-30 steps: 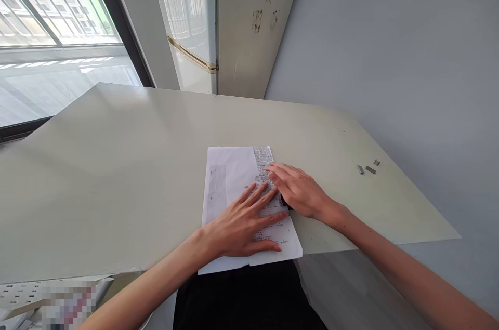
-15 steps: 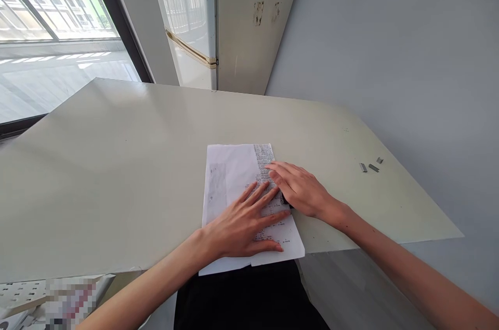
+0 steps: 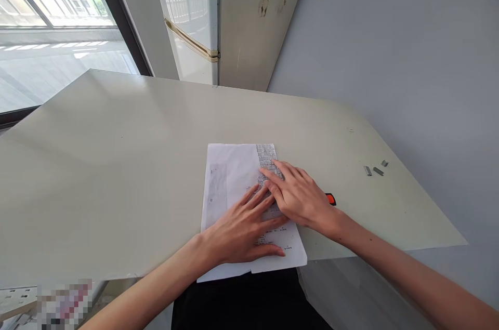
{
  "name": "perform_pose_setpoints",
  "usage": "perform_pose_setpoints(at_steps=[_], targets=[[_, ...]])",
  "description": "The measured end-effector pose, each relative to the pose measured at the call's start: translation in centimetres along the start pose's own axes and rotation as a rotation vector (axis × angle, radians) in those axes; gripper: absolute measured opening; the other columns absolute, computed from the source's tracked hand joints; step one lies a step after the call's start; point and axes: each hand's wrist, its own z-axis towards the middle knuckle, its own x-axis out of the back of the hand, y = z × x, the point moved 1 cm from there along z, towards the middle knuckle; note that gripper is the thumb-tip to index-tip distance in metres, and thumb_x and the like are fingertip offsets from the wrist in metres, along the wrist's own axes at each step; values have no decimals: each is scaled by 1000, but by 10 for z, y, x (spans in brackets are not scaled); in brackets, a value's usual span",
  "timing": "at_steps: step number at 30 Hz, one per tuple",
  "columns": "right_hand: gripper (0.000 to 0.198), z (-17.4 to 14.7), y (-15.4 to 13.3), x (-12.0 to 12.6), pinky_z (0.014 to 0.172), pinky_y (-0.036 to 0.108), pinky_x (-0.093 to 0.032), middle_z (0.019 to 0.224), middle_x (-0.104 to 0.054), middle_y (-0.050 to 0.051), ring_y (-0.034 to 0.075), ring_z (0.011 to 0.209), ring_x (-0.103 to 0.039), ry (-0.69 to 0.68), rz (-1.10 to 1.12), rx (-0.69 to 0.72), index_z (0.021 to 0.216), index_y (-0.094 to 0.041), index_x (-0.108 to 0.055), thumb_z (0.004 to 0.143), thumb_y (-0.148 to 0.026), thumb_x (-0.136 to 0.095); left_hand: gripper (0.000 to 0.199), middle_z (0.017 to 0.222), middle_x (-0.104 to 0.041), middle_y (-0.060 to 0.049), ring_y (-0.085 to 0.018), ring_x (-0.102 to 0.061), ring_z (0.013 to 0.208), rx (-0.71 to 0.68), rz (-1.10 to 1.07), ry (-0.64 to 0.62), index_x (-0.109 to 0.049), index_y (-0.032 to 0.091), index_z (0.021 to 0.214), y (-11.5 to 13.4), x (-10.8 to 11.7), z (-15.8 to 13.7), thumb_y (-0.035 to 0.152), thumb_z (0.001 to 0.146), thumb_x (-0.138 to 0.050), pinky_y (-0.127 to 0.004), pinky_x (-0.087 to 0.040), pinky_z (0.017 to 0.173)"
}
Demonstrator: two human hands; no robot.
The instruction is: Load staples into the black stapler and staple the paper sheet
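Printed paper sheets [image 3: 230, 163] lie near the table's front edge, with white area on the left and dense print along the right side. My left hand [image 3: 249, 228] rests flat on them, fingers spread. Stretched over their right edge, my right hand [image 3: 296, 189] has its fingertips on the print and beside the left fingers. The orange and black end of an object [image 3: 330, 199] shows on the table just behind my right wrist; my hand hides the rest, so its kind is unclear.
Several short grey metal strips [image 3: 378, 170], like staple strips, lie toward the right edge of the pale table [image 3: 156, 137]. A fridge [image 3: 245, 39] stands beyond the far edge, beside a wall [image 3: 390, 34]. Cluttered items [image 3: 19, 309] sit below the table at lower left.
My right hand has moved slightly left and further onto the sheets. The dark object at the sheets' edge is now covered there, and an orange and black end shows behind my wrist.
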Motion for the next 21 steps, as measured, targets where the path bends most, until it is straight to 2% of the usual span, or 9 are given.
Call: perform_pose_setpoints(at_steps=[3, 7, 11, 14, 19, 21], targets=[[55, 2, -1, -9, 122, 67, -33, 168, -44, 11, 42, 154, -39, 58, -48, 9, 159, -29, -52, 111, -45, -30, 68, 174, -31, -7, -37, -18, 162, 2, 8, -3, -47, 33, 161, 1, 1, 1, 65, 102, -56, -60, -20, 132], [56, 4, 1, -9, 121, 64, -37, 167, -45, 11, 39, 152, -43, 77, -62, 21, 160, -28, -50, 111, -45, -29, 66, 174, -30, -7, -37, -17, 162, 5, 16, -19, -48, 33, 160, 1, 1, 1, 63, 102, -56, -60, -20, 132], [54, -2, 7, 9, 121, 55, -43, 163, -51, 4, 30, 148, -50, 71, 183, 0, 158, -35, -50, 112, -50, -26, 64, 176, -22, -6, -37, -17, 162, 16, 7, -17, -47, 33, 161, -2, 2, -5, 61, 104, -55, -59, -20, 132], [53, -16, 18, 19, 118, 49, -47, 152, -62, 3, 27, 143, -56, 141, 355, 4, 148, -34, -58, 112, -51, -24, 63, 175, -21, -5, -36, -19, 161, 43, 22, -17, -47, 34, 161, -6, 6, -13, 61, 104, -55, -58, -21, 132], [45, -48, 49, 8, 112, 51, -51, 138, -71, 7, 30, 132, -63, 130, 306, 141, 138, -31, -64, 110, -53, -36, 59, 175, -23, -2, -36, -21, 161, 91, 81, -24, -50, 37, 159, -17, 18, -27, 58, 105, -56, -59, -22, 132], [41, -57, 62, 0, 108, 50, -53, 134, -73, 8, 31, 126, -66, 143, 299, 151, 136, -31, -64, 108, -54, -44, 55, 175, -26, -3, -35, -22, 161, 99, 143, -25, -52, 35, 157, -22, 25, -32, 55, 106, -55, -58, -24, 131]])
